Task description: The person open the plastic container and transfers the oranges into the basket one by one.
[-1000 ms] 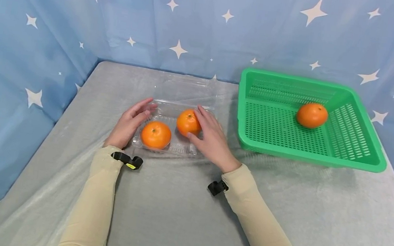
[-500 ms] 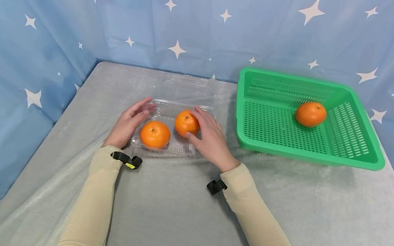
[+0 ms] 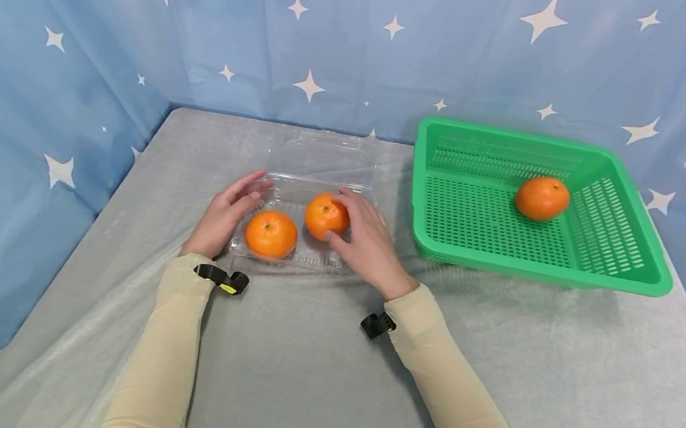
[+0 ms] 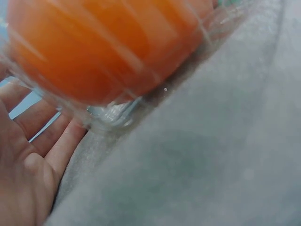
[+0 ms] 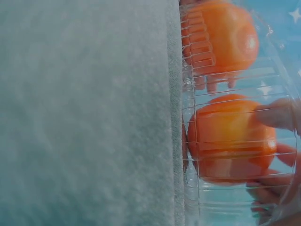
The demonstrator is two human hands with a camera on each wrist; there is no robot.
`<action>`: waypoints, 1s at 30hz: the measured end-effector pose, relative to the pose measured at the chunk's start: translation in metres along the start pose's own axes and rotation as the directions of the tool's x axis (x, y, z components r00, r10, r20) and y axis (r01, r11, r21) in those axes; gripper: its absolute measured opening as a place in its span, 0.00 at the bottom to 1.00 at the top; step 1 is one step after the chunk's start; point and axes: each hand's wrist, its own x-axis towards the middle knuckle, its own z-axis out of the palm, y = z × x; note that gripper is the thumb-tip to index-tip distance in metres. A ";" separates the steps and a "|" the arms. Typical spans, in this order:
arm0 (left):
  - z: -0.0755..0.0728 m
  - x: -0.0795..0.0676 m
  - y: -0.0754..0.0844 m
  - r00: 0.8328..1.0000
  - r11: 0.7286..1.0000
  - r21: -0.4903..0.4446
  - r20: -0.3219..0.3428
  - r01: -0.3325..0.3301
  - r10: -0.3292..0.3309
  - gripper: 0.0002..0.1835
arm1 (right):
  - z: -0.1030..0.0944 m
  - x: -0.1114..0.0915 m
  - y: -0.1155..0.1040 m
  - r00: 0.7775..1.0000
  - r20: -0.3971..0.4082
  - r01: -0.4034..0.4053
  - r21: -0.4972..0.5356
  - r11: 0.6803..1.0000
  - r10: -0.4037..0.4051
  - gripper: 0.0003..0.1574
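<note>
A clear plastic clamshell box (image 3: 306,259) lies with its lid (image 3: 324,159) folded back toward the curtain. Two oranges sit in its base: the left orange (image 3: 271,234) near the front left corner, the right orange (image 3: 325,217) farther back. My right hand (image 3: 368,245) holds the right orange, thumb at its front and fingers over its far side. That same orange (image 5: 233,141) shows through the box wall in the right wrist view. My left hand (image 3: 223,218) rests along the box's left end with loosely extended fingers (image 4: 47,127), beside the left orange (image 4: 108,47).
A green slotted basket (image 3: 540,272) stands at the back right of the grey-covered table (image 3: 299,378), with one orange (image 3: 542,198) inside. A blue star-patterned curtain (image 3: 350,38) bounds the back and left sides.
My right hand and the right orange have shifted very slightly toward the near side of the box. The left hand, left orange and basket look unchanged.
</note>
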 end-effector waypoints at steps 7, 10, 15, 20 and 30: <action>0.000 0.000 -0.001 1.000 1.000 -0.002 0.000 -0.001 0.001 0.23 | 0.001 0.000 0.000 1.000 -0.004 -0.022 0.018 1.000 0.022 0.36; 0.000 0.001 0.000 1.000 1.000 -0.001 0.002 -0.004 0.004 0.23 | 0.001 0.000 0.000 0.999 -0.006 -0.031 0.025 0.999 0.031 0.36; 0.001 0.001 0.000 1.000 1.000 -0.004 0.003 -0.007 0.007 0.23 | 0.001 0.000 0.000 0.999 -0.009 -0.034 0.027 0.999 0.035 0.36; 0.001 0.001 -0.001 1.000 1.000 -0.007 -0.001 -0.003 0.003 0.23 | 0.002 0.000 0.001 1.000 -0.012 -0.025 0.016 1.000 0.025 0.37; 0.001 0.001 -0.003 1.000 1.000 -0.012 0.000 -0.010 0.010 0.23 | 0.003 0.001 0.002 0.999 -0.020 -0.029 0.018 0.999 0.029 0.34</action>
